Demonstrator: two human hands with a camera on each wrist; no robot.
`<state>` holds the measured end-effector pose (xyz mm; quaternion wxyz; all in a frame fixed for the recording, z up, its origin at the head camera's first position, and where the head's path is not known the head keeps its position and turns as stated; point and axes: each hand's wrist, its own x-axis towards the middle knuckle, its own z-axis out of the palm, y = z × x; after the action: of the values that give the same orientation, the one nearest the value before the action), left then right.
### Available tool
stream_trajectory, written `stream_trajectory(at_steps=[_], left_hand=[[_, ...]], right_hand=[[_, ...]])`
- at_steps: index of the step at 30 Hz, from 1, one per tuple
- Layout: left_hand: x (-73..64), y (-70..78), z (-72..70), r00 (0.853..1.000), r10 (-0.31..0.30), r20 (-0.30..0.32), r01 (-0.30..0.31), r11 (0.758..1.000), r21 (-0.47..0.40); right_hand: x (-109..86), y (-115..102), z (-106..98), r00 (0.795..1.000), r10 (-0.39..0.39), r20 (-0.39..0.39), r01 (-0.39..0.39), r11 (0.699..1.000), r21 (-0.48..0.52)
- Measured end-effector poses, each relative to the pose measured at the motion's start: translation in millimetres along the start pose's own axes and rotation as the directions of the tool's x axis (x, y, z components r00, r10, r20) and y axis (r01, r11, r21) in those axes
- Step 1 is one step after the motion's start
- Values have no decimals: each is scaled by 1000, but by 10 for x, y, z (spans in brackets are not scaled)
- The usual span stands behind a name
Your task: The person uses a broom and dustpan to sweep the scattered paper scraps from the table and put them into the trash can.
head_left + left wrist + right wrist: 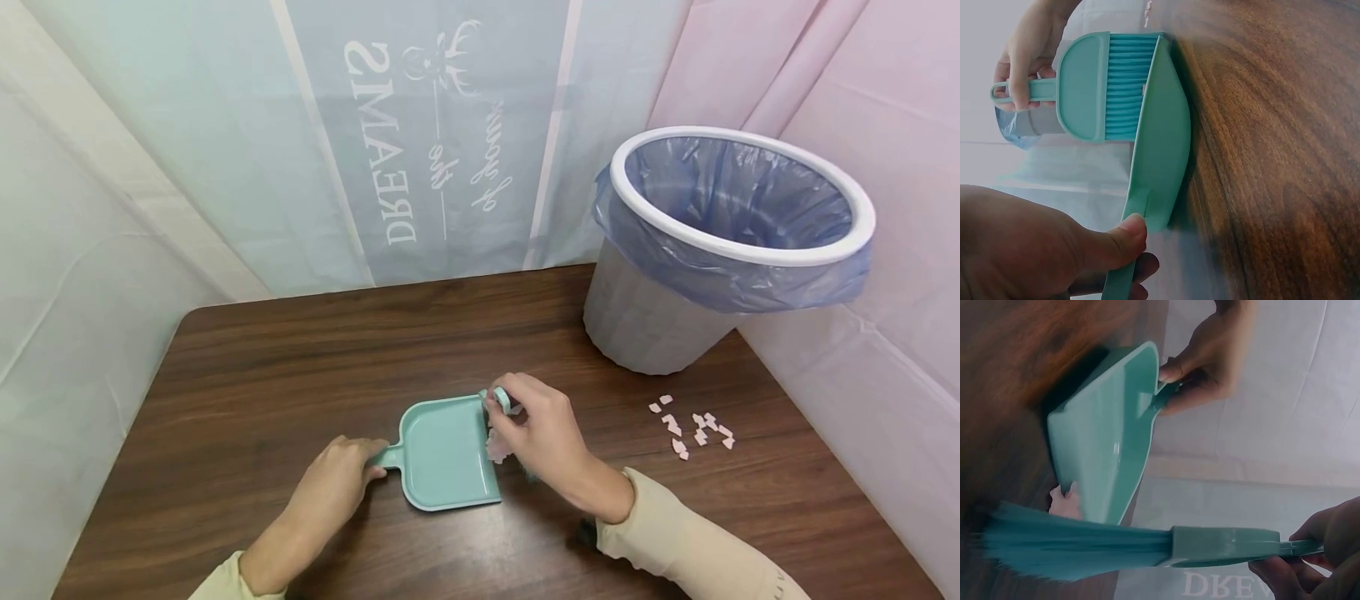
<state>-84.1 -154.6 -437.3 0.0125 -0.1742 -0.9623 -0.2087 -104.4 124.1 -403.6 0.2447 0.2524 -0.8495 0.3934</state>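
Observation:
A teal dustpan (446, 454) lies on the wooden table, its wide lip facing right. My left hand (337, 477) grips its short handle, thumb on top in the left wrist view. My right hand (546, 433) holds a small teal hand brush (1082, 87) by the handle, upright over the lip. The brush's bristles (1079, 544) reach down beside the lip, and from the head most of the brush is hidden under the hand. Pale pink paper scraps (498, 447) sit bunched at the lip, between pan and bristles.
More torn paper scraps (697, 427) are scattered on the table to the right. Behind them stands a grey bin (645, 312) with a white rim and a blue bag liner. Fabric curtains (465, 150) with printed lettering hang along the table's back and sides.

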Motion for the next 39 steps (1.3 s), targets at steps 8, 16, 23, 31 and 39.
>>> stream_trajectory(at_steps=[8, 16, 23, 31, 39], left_hand=[[10, -31, 4, 1000, 17, -8, -17, 1000, 8], [-18, -60, 1, 1000, 8, 9, -9, 1000, 12], [-37, -54, 0, 1000, 13, -1, -13, 1000, 18], [-25, -55, 28, 1000, 27, -13, -27, 999, 17], [-19, -33, 6, 1000, 22, -7, -22, 1000, 15]], right_hand=[[-2, -46, 84, 1000, -8, -1, 9, 998, 69], [-8, -89, 127, 1000, -16, 3, 16, 994, 106], [20, -136, 136, 1000, -12, -22, 15, 991, 132], [94, -118, 56, 995, -20, -95, 40, 978, 207], [132, 8, -91, 991, 12, -135, 9, 988, 155]])
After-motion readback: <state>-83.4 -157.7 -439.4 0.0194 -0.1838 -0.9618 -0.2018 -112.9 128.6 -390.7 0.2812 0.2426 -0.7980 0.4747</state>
